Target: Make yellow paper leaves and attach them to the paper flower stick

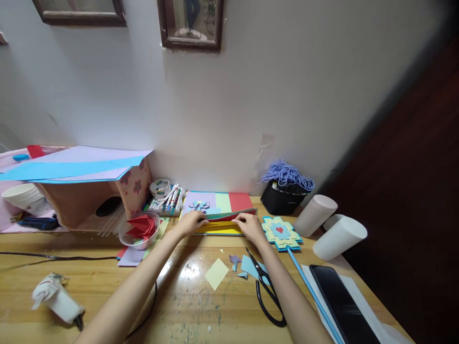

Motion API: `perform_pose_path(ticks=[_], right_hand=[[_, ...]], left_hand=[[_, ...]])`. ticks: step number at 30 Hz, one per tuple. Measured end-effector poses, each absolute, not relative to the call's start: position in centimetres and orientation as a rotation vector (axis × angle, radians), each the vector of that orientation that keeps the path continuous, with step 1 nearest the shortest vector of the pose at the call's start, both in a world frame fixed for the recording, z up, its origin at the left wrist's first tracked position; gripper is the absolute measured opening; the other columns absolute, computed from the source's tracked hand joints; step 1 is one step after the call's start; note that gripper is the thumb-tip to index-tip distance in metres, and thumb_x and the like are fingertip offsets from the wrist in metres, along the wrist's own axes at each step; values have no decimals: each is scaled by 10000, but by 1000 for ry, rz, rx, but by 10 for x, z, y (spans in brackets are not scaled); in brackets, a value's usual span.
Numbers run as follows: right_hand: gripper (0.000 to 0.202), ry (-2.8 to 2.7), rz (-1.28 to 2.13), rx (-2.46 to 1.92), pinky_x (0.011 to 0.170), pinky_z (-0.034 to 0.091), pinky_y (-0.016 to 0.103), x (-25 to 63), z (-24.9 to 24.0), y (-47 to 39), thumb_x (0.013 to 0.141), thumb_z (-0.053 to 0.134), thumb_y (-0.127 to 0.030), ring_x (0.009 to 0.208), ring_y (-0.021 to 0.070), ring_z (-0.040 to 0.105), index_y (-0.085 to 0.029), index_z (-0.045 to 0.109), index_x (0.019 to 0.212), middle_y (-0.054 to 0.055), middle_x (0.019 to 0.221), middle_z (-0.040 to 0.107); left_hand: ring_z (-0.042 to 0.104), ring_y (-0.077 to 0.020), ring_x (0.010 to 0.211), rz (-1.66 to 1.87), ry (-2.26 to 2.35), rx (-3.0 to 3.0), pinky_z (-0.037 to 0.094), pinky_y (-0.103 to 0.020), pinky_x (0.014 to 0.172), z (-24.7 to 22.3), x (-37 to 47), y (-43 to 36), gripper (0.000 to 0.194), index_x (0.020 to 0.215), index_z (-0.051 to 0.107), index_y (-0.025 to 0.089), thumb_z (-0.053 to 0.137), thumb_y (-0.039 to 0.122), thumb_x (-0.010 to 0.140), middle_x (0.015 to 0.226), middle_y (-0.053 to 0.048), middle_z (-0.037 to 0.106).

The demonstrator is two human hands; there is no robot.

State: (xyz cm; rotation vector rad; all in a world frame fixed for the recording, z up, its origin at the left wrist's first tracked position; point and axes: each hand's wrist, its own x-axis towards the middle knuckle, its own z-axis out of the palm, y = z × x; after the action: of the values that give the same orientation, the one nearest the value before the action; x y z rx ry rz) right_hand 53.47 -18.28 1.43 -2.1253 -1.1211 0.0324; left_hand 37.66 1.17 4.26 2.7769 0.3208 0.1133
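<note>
Both hands are at the front of a stack of coloured paper [240, 201] lying against the wall. My left hand [192, 223] pinches the left part of a lifted, curled paper edge, and my right hand [249, 225] pinches its right part. Under the raised edge a yellow sheet [220, 229] shows. A small purple-and-blue paper flower [199, 206] lies on the stack's left side. Just right of my right hand is a layered yellow-and-blue paper flower [279, 230] with a red heart, on a blue stick [304, 280]. Black-handled scissors [267, 289] lie partly under my right forearm.
Paper scraps [217, 274] lie between my forearms. On the left are a cup of red paper pieces [141, 229], markers [172, 198], a cardboard box [136, 184] and a corded white tool [59, 298]. White rolls [340, 237], a phone [342, 306] and a yarn-topped black container [283, 198] stand or lie right.
</note>
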Motion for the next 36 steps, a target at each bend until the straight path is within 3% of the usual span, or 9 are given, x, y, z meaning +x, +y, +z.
perform_pose_path(ticks=[8,14,18,24,29,36], right_hand=[[187,-1506,-161,-2100,859,400,333,528,33,-190,804,540,-180,994,216,519,-227,631,961,71,1044,609],[166,-1833,-258,-2213,781,409,307,526,26,-186,835,510,-170,904,199,543,-205,663,891,75,972,624],[232,-1806,-229,-2243,741,428,280,525,14,-181,863,436,-128,801,181,594,-165,664,853,78,847,667],[277,-1853,-216,-2185,802,461,294,523,36,-180,853,399,-70,912,195,618,-149,648,947,104,964,677],[312,-2001,-276,-2035,955,425,359,505,78,-210,858,372,-64,1072,211,570,-144,646,984,110,1077,654],[345,-1897,-637,-1829,915,496,334,438,112,-313,880,385,-105,1064,194,586,-207,591,1137,64,1136,632]], left_hand=[[597,-213,838,119,477,2895,415,-278,699,43,386,9,259,875,582,185,365,326,885,918,-86,646],[579,-234,910,106,427,2973,413,-292,714,55,387,8,263,966,529,164,313,296,899,996,-119,609],[583,-209,891,4,257,3014,404,-266,712,57,388,4,239,1065,494,216,457,241,830,1048,-86,597],[602,-203,787,-99,187,3021,397,-264,704,60,399,6,272,1066,507,231,463,177,803,815,-56,634],[600,-215,811,-71,147,3009,393,-270,716,69,401,9,286,1095,497,237,442,202,816,826,-60,635],[600,-230,834,-36,151,3003,390,-288,738,55,395,3,304,1089,525,229,415,161,814,863,-90,643]])
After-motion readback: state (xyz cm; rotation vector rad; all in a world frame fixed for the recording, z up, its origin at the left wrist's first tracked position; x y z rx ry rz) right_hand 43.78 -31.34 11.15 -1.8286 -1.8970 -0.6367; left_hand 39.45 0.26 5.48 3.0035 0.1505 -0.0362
